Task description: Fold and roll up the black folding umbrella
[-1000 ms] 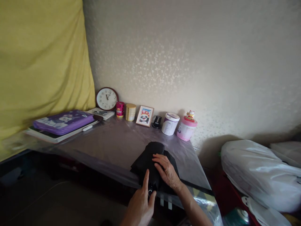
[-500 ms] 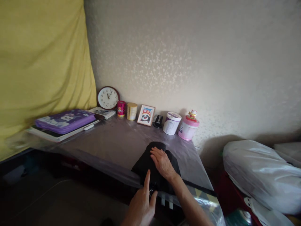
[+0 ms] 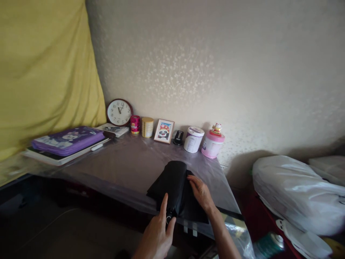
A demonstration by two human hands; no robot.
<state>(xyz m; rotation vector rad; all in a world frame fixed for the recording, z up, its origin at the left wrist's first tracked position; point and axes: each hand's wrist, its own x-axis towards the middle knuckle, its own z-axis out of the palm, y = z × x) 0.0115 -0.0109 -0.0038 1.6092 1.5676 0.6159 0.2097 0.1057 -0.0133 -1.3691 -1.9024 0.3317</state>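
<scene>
A black folding umbrella [image 3: 172, 183] lies on the table near its front edge, its loose fabric flaps spread to both sides. At its near end, my left hand [image 3: 159, 228] is closed around the handle, index finger pointing forward along the fabric and thumb on the other side. Part of a round silvery ring shows on the handle between them. My right hand [image 3: 201, 190] is at the right-hand flap, with its fingers bent together on the black cloth. Its fingertips are partly hidden against the fabric.
Along the wall stand a clock [image 3: 119, 112], a pink can [image 3: 135, 125], a tan canister [image 3: 147, 127], a panda picture frame [image 3: 164, 131], a white tub [image 3: 193, 140] and a pink-lidded tub [image 3: 212, 145]. A purple case [image 3: 68, 140] lies left. Right of the table sits a white plastic bag [image 3: 293, 190].
My right hand has lifted from the top of the umbrella and moved right onto its side flap. The left hand stays at the handle. The view has shifted slightly.
</scene>
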